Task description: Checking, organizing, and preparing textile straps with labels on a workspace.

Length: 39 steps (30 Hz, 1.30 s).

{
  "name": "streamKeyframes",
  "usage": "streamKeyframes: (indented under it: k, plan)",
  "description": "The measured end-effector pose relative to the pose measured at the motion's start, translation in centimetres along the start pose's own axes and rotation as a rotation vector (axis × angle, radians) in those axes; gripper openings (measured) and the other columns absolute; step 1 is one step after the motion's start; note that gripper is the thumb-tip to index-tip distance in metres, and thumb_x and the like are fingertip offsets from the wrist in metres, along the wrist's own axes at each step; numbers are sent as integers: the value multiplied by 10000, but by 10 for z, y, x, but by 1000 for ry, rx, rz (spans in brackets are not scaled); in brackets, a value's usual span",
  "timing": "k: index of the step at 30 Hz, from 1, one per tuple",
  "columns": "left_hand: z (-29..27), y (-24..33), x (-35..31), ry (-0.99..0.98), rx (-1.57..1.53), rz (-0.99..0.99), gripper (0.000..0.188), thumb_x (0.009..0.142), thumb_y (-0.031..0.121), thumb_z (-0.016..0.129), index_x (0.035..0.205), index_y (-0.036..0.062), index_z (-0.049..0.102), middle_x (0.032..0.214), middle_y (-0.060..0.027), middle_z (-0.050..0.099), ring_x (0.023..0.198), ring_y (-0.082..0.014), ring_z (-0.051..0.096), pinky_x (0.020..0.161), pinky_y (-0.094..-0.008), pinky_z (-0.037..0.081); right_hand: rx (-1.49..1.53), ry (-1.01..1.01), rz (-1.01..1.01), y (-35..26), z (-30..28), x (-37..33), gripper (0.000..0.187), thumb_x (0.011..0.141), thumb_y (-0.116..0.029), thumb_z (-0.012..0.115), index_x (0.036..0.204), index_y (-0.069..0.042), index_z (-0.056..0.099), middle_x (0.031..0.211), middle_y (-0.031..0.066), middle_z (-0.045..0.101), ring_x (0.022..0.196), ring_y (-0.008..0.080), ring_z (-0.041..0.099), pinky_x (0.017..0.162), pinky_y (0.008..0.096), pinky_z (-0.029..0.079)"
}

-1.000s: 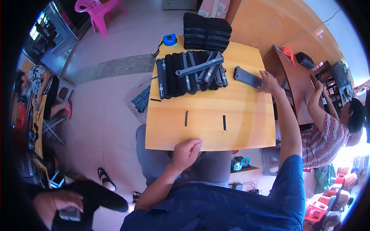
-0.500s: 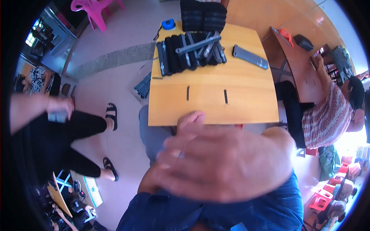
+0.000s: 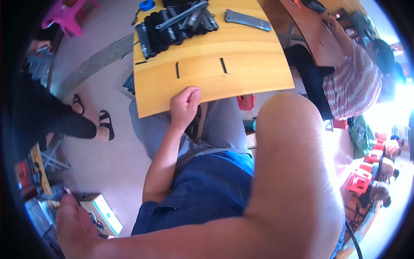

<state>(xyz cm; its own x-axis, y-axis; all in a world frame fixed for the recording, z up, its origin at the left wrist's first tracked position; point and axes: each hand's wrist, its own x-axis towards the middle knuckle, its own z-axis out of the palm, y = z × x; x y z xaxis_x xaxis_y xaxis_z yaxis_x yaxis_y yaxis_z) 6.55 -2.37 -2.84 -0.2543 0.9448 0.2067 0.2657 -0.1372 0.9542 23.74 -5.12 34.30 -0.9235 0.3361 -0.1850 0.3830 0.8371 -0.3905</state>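
Observation:
My left hand (image 3: 185, 105) is curled into a fist at the near edge of the wooden table (image 3: 241, 80), thumb against the bent fingers. Nothing shows in it. My right arm (image 3: 293, 172) bends in the foreground and reaches across to the lower left. There my right hand (image 3: 77, 226) is partly blurred at the picture's rim, and its grip is unclear. Two short black strips (image 3: 177, 70) lie on the tabletop beyond my left hand. Farther back is a pile of long black and grey pieces (image 3: 172, 30), with one flat grey piece (image 3: 248, 20) apart to the right.
A blue tape measure (image 3: 146, 5) sits at the table's far left corner. Under my right hand's side stands an open box (image 3: 103, 211). A person in black trousers (image 3: 64, 112) is at the left. Another person in a patterned top (image 3: 351, 82) works at a table on the right.
My right hand has swung from in front of my body to the lower left. The view has shifted, so the table sits higher and farther left. My left hand stays by its edge.

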Motion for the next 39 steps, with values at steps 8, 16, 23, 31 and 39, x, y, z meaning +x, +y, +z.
streamKeyframes:
  k: [8,16,23,31,39]
  plan:
    - [6,16,4,33,112,139,139,952,190,664,928,63,714,813,-160,703,763,-366,706,656,-418,546,19,-163,4,-9,-25,55,384,812,-230,660,1176,-144,748,980,73,723,957,218,722,852,388,568]
    - [2,21,5,54,115,153,114,946,159,671,925,57,715,795,-131,709,733,-321,709,656,-404,546,-182,481,-37,250,57,272,373,887,-190,717,1249,-98,706,1159,149,738,1077,347,702,982,436,544]
    - [0,18,5,75,96,196,93,943,160,673,933,72,702,842,-117,725,783,-328,713,679,-418,557,-600,281,298,307,85,332,351,853,-146,708,1204,-161,716,1284,122,688,1169,318,681,1104,567,447]
    - [-4,20,6,24,81,205,101,953,164,666,930,71,700,852,-112,729,783,-323,709,678,-419,555,-559,144,204,318,72,320,376,833,-151,779,1205,-174,728,1146,101,686,1102,318,683,930,439,554]
    - [2,17,6,52,89,188,101,947,143,685,965,51,724,808,-129,718,720,-308,704,646,-387,544,106,993,38,335,58,312,341,837,-93,785,1168,-114,707,1068,89,713,948,279,703,903,341,545]
